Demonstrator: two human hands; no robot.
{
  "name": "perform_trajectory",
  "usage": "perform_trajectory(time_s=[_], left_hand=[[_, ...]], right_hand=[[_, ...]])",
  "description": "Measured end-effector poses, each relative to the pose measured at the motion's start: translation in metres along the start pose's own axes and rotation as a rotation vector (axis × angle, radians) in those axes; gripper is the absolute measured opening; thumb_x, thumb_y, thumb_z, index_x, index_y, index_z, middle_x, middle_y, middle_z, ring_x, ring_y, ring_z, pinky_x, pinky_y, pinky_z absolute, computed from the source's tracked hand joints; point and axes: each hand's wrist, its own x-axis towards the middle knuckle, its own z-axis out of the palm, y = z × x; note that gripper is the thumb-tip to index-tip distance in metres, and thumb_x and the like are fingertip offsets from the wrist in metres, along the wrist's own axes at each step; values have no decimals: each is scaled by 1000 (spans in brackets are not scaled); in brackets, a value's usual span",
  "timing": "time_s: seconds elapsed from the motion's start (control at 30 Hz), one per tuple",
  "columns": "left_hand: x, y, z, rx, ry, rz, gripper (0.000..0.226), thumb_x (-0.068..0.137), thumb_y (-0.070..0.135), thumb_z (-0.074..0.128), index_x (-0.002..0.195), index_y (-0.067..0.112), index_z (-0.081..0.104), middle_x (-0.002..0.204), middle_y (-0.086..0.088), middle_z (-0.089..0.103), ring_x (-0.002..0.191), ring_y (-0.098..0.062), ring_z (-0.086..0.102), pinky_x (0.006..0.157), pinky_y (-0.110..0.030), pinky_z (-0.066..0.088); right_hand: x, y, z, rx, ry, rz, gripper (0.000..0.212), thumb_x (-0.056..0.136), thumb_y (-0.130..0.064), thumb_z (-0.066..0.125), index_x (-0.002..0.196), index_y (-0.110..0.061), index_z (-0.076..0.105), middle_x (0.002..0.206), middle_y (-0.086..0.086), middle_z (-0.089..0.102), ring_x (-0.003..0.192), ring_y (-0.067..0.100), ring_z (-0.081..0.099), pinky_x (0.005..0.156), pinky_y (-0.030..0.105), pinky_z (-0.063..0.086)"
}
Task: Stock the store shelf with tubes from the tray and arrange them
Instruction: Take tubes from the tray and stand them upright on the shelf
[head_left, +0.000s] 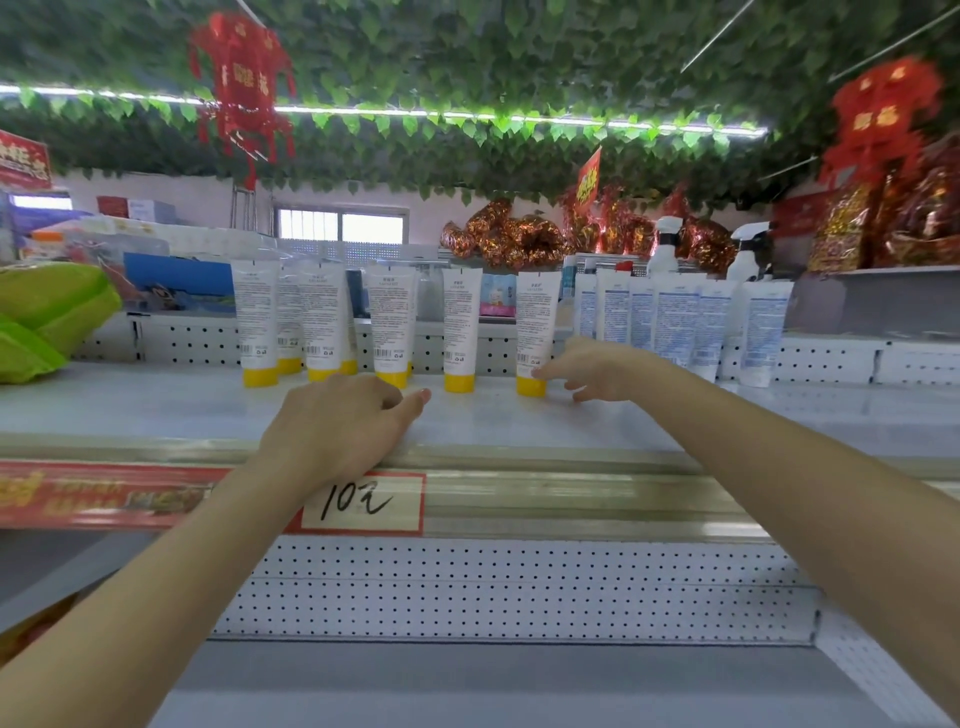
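Right hand (597, 371), fingers relaxed, touches smooth white yellow-capped plastic tube (537, 327) (standing cap-down); left hand (343, 415), loosely curled, empty, rests on glossy shelf (156, 410).

Head camera faces the shelf (519, 415) closely, level.

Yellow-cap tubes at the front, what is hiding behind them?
More yellow-capped tubes stand behind the front row, then a white holed rail and a pink packet. The back tubes are partly covered, so I cannot count them.

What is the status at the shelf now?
Left hand empty, resting on shelf. Right hand touching rightmost yellow-capped tube, no grip. Blue-printed tubes close beside.
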Motion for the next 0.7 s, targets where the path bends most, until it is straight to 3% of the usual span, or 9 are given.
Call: perform_trajectory(time_s=[0.13,0.23,0.27,0.37,0.47,0.57,0.7], left_hand=[[0,2,-6,2,-60,-6,60,93,64,21,107,28,67,102,0,66,97,-24,56,74,-34,40],[-6,4,-23,11,-47,38,62,91,68,19,98,27,65,90,2,62,97,-26,59,73,-34,41],[-9,3,-33,28,-19,59,60,92,67,19,105,31,65,94,1,63,101,-28,59,74,-35,41],[-23,-3,-61,84,33,119,60,91,68,22,124,35,59,125,1,62,113,-28,56,82,-37,42],[-49,-11,-80,72,50,180,58,91,68,26,126,35,58,136,4,56,118,-25,54,83,-35,40],[-82,-16,-85,57,62,251,53,90,68,30,123,38,59,135,4,56,118,-24,54,81,-34,38],[-126,-20,-75,70,37,316,52,89,67,31,122,38,59,120,0,65,110,-23,57,73,-32,34]], right_hand=[[-39,-3,0,-210,-81,2,73,92,-34,62,149,-7,25,156,9,26,140,29,32,113,43,32],[-71,-14,1,-351,-77,-51,70,94,-46,54,147,-9,29,154,5,29,138,26,34,111,42,34],[-82,-20,1,-396,-67,-64,68,94,-48,51,147,-10,31,153,5,31,136,27,36,110,42,35],[-119,-37,7,-518,-28,-121,64,96,-52,45,141,-7,40,148,8,39,130,29,41,107,41,36],[-164,-50,22,-540,-16,-162,63,96,-51,44,141,-6,41,149,5,36,135,24,36,110,37,30],[-212,-52,44,-555,11,-210,49,95,-52,44,123,-13,54,125,1,52,114,18,49,95,29,39],[-262,-45,80,-758,40,-268,65,94,-52,44,143,-10,39,147,9,41,131,24,42,108,34,33]])
